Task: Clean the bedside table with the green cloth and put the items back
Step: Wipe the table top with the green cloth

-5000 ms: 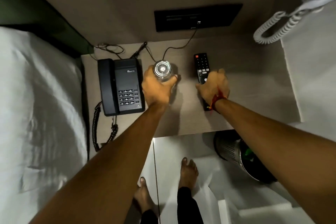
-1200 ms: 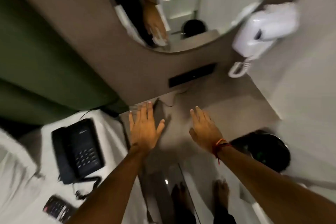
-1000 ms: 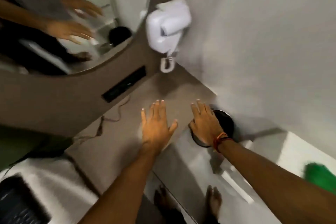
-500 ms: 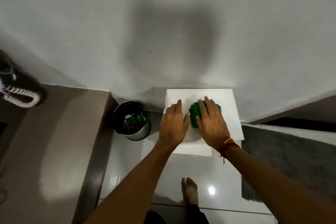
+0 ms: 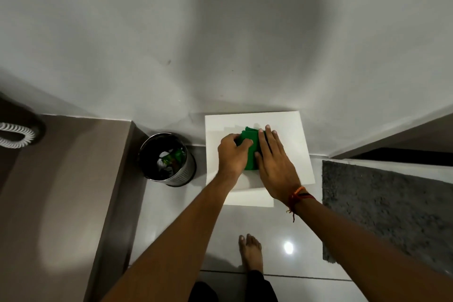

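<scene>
A folded green cloth (image 5: pixel 251 141) lies on a white square stand (image 5: pixel 291 130) against the wall. My left hand (image 5: pixel 231 154) curls around the cloth's left edge, thumb on top. My right hand (image 5: pixel 275 162) lies flat with its fingers spread over the cloth's right side. Most of the cloth is hidden under both hands. The brown bedside table (image 5: pixel 61 191) fills the left of the view; its top shows nothing but a coiled white cord (image 5: pixel 14 135) at the far left edge.
A round steel waste bin (image 5: pixel 169 162) with rubbish in it stands on the floor between the table and the white stand. A grey mat (image 5: pixel 382 211) lies at the right. My bare foot (image 5: pixel 251 252) rests on the glossy tiles.
I have turned from the bedside table to the white stand. Both hands came down on the green cloth, and my left fingers have since curled around its edge.
</scene>
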`<state>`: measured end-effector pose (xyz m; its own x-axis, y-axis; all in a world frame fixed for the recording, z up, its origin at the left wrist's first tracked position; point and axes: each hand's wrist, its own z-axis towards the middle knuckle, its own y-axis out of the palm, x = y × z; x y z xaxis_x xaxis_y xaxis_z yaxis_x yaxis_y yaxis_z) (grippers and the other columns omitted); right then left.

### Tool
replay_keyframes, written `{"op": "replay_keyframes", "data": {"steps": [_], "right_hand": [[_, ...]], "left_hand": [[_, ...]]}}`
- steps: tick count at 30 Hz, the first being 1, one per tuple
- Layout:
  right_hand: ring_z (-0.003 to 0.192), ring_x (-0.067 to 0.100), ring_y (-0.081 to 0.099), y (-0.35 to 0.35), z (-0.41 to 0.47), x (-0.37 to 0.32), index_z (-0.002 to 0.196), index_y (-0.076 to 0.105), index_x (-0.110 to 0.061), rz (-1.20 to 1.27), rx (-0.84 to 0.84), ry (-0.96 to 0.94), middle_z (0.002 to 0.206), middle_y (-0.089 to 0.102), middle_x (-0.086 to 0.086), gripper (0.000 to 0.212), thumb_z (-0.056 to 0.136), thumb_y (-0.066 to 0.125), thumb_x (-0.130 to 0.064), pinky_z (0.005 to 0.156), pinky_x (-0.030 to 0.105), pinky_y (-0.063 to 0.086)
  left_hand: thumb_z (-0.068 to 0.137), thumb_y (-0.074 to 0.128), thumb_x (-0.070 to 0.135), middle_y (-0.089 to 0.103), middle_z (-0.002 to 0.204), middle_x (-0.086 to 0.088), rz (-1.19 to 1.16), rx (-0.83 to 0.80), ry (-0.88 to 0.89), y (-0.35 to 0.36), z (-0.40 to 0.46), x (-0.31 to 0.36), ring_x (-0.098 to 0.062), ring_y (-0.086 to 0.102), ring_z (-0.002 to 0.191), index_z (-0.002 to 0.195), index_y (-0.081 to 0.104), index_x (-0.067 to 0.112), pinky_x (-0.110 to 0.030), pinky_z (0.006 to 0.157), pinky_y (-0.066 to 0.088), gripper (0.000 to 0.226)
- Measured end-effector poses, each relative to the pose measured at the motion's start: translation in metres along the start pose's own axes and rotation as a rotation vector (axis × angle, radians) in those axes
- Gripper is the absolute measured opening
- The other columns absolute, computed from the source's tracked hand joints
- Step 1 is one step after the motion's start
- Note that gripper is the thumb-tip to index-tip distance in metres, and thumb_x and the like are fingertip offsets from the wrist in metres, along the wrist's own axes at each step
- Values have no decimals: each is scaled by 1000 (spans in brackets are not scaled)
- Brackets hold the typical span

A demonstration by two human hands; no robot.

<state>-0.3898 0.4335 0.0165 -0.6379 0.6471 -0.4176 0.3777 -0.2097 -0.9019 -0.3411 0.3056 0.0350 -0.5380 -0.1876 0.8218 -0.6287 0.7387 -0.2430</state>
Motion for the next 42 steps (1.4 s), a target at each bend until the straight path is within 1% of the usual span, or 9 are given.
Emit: {"op": "replay_keyframes", "data": {"steps": [6, 11, 15, 19, 26, 31, 36, 39, 42], "right_hand": [[157, 31, 11, 12, 31, -77, 161, 15, -15, 47, -29, -123, 170, 8, 12, 65, 105, 16, -47, 127, 42, 20], [128, 16, 49, 57, 51, -192, 157, 28, -16, 704, -90, 168, 151, 39, 8, 63, 103, 53, -37, 95, 1, 40], [110, 27, 69, 109, 55, -279, 133, 59, -13, 1030, -286, 279, 125, 69, 14, 40, 95, 69, -20, 84, 33, 61], [98, 29, 70, 166, 35, -367, 121, 62, -7, 1116, -505, 321, 118, 70, 21, 33, 90, 69, 1, 79, 37, 62], [108, 40, 68, 295, -52, -466, 129, 54, -11, 827, -905, 199, 121, 66, 21, 45, 88, 70, 3, 87, 51, 60], [108, 31, 65, 378, -109, -489, 130, 54, -11, 615, -1124, 16, 110, 67, 3, 44, 90, 67, 4, 78, 34, 63], [109, 26, 63, 428, -127, -487, 134, 51, -9, 314, -1237, -115, 131, 62, 15, 40, 97, 60, -2, 95, 48, 57], [115, 30, 57, 434, -125, -478, 133, 50, -11, -55, -975, -656, 131, 57, 16, 42, 95, 64, -21, 94, 44, 53], [131, 36, 46, 436, -125, -476, 148, 37, -11, -281, -612, -1204, 145, 45, 19, 63, 94, 56, -38, 107, 48, 46]], "left_hand": [[94, 66, 11, 74, 96, -12, -406, 172, -119, -85, -3, -9, -22, 70, 81, 110, 70, 1, -28, 68, 60, 19], [95, 65, 8, 75, 95, -12, -674, 330, -118, -203, -11, -48, -25, 72, 85, 109, 72, 0, -41, 79, 62, 18], [95, 64, 3, 76, 103, -22, -804, 466, -107, -289, -32, -100, -37, 71, 95, 100, 73, 5, -55, 93, 58, 11], [95, 64, -2, 71, 116, -31, -912, 639, -148, -366, -65, -168, -41, 70, 103, 113, 68, -7, -57, 98, 56, 19], [91, 67, -3, 71, 118, -26, -1024, 1018, -404, -440, -144, -319, -40, 70, 105, 117, 65, 2, -51, 93, 59, 26], [90, 62, -12, 70, 109, -24, -1021, 1215, -480, -444, -182, -413, -47, 67, 111, 95, 66, 17, -49, 93, 58, 30], [90, 63, -9, 69, 123, -22, -801, 1233, -580, -428, -191, -468, -32, 67, 111, 126, 62, -1, -22, 81, 52, 37], [94, 65, 3, 63, 129, -15, -570, 1251, -580, -413, -196, -478, -25, 60, 116, 132, 58, 5, 1, 76, 41, 39], [105, 48, 28, 51, 144, -9, -124, 1267, -504, -396, -203, -492, -23, 49, 130, 147, 48, 10, -25, 103, 45, 45]]}}
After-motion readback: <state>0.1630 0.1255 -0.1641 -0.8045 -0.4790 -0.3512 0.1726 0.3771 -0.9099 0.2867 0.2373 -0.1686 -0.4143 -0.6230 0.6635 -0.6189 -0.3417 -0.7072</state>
